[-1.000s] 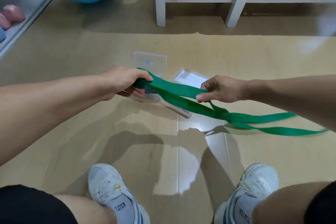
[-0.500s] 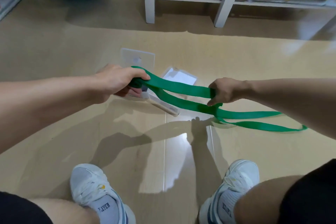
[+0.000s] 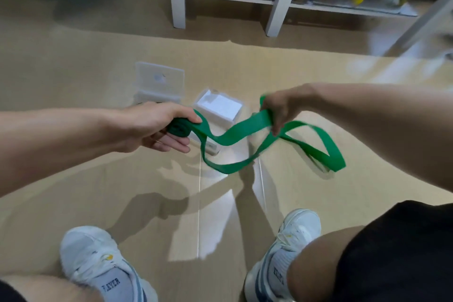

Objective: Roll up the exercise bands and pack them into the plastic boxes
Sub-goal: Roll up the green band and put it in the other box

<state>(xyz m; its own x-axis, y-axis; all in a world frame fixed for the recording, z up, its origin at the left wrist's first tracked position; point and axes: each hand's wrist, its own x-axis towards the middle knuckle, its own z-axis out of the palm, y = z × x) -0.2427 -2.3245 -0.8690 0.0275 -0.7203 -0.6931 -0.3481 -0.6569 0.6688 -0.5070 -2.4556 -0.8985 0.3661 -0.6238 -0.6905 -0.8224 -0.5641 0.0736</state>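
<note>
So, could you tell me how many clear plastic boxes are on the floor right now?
2. One plastic box stands open beyond the left hand; the second box lies just right of it, between the two hands, partly behind the green band. Others may be out of view.

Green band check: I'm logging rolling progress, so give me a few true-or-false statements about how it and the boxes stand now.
1. The left hand holds a rolled part of the green band. True.
2. The whole band is rolled up. False: a long loose length hangs out to the right.
3. The right hand pinches the loose band. True.
4. The band lies inside a plastic box. False: it is held in the air in front of the boxes.
5. Another clear box stands with its lid open. True.
</note>
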